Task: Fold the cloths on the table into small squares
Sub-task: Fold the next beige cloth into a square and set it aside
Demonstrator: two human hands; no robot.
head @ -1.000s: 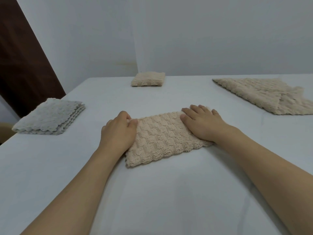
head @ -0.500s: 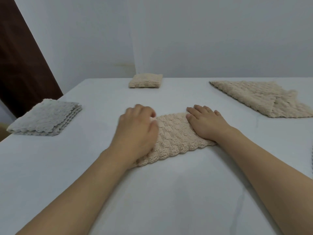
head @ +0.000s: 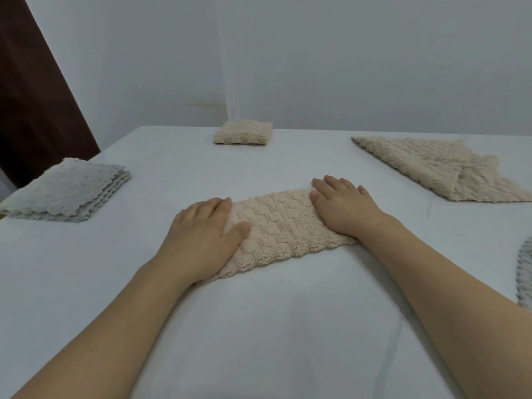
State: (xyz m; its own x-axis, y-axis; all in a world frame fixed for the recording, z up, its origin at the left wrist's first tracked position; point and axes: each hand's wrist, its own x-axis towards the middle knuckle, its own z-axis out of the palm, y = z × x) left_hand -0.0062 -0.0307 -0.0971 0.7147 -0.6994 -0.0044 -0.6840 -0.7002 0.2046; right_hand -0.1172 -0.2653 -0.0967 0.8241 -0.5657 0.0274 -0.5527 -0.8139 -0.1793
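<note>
**Both palms down on the half-folded beige cloth**

A second ago my left hand [head: 201, 240] was bunched at the left end of the beige cloth [head: 282, 228]; it has since slid onto that end and now lies flat, fingers spread and gripping nothing. My right hand [head: 342, 208] has stayed pressed open on the right end. The cloth sits mid-table as a long rectangle, so I judge this a smoothing pass before the fold that makes it a square.

Beyond the cloth, near the far edge, lies a finished beige square [head: 243, 133]. Off to its right, well apart, a larger beige cloth [head: 431, 168] is spread with one corner rumpled, not yet folded. To its left is a stack of grey cloths [head: 66, 191], and a grey edge [head: 525, 277] peeks in at the right border. The white table [head: 259, 326] is smooth; behind it are pale walls and a dark brown panel [head: 31, 105] at far left.
</note>
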